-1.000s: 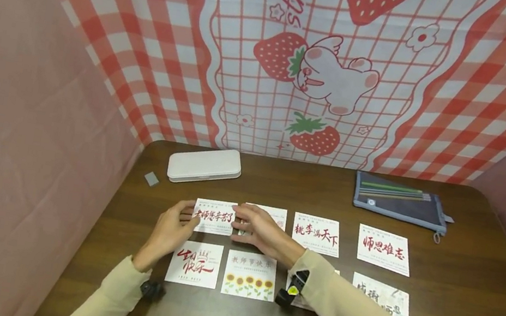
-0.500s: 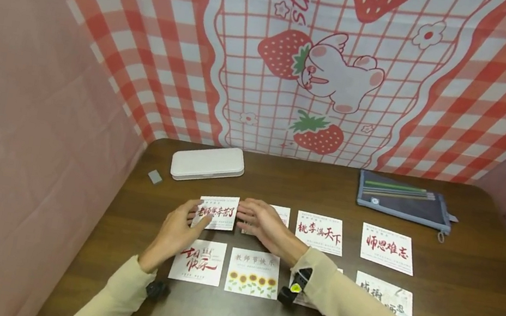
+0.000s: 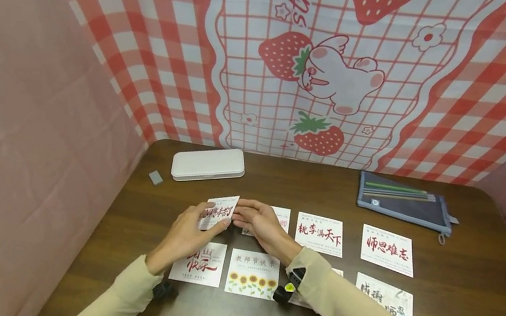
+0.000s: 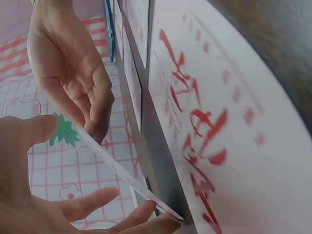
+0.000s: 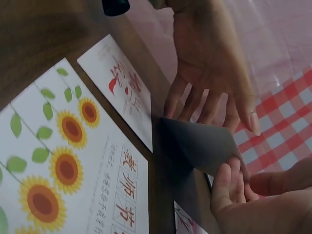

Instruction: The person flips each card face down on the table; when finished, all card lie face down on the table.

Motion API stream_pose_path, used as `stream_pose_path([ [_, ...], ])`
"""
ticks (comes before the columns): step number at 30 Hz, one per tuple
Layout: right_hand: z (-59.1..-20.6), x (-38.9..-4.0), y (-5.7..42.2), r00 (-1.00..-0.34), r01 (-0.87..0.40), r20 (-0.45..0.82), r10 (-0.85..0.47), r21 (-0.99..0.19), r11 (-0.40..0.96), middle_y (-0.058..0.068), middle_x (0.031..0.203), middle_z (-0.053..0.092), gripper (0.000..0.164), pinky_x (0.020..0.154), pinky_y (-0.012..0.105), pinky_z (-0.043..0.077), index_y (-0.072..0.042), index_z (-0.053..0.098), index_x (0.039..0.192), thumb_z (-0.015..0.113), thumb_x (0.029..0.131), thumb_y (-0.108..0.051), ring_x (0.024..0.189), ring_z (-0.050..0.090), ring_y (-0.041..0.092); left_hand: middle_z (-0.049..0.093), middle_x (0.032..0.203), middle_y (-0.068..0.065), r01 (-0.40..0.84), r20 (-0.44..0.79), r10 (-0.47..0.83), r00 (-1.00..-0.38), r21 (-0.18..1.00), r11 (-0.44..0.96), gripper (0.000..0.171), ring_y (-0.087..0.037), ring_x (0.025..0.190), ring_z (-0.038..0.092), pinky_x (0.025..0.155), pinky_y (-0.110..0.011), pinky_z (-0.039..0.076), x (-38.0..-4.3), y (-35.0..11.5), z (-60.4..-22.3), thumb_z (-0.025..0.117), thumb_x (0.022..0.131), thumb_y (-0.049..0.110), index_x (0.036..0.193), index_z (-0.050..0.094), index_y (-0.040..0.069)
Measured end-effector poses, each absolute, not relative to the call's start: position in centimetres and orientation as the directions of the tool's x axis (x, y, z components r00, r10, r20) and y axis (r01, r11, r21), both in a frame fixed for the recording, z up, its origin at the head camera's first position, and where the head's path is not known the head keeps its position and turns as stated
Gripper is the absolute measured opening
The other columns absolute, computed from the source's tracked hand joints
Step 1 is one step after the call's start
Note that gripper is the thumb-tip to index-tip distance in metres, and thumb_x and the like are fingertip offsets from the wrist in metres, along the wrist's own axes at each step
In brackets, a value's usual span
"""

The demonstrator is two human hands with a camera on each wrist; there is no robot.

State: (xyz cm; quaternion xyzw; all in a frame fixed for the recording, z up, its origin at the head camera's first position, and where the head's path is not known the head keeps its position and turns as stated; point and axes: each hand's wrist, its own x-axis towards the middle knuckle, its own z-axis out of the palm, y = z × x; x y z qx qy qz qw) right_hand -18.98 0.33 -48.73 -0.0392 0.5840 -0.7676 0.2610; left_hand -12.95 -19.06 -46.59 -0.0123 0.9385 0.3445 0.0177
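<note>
A white greeting card with red Chinese writing (image 3: 219, 213) is tilted up off the table between both hands. My right hand (image 3: 262, 226) pinches its right edge; in the right wrist view, fingers and thumb (image 5: 258, 184) close on a corner of its plain back. The left hand (image 3: 194, 231) spreads around the card's left side. In the left wrist view, its fingertips (image 4: 163, 224) touch the card's lower end, while the thumb (image 4: 41, 129) stands apart from it. Below lies a birthday card (image 3: 196, 270), partly covered by the left hand, beside a sunflower card (image 3: 253, 274).
More cards lie in two rows: one partly under the right hand, a red-lettered card (image 3: 319, 235), another red-lettered card (image 3: 388, 249) and a grey-lettered card (image 3: 385, 298). Behind are a white case (image 3: 209, 165), a small grey piece (image 3: 155, 177) and a mesh pencil pouch (image 3: 404, 204).
The card, flat at first, has risen and tilted, its left side turning up. The left hand moved right and closer to the right hand, which now meets the card's right edge.
</note>
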Motion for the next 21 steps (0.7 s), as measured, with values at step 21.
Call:
stream_pose_path([
  [21, -49.7, -19.2, -0.4, -0.814, 0.434, -0.329, -0.479, -0.892, -0.126, 0.026, 0.146, 0.057, 0.058, 0.112, 0.041, 0.054, 0.007, 0.046, 0.145, 0.067, 0.103, -0.027, 0.127, 0.067, 0.035, 0.072, 0.129, -0.017, 0.116, 0.098, 0.063, -0.993, 0.879, 0.462, 0.029, -0.033, 0.11, 0.076, 0.096, -0.038, 0.063, -13.2, -18.5, -45.7, 0.067, 0.104, 0.025, 0.127, 0.071, 0.008],
])
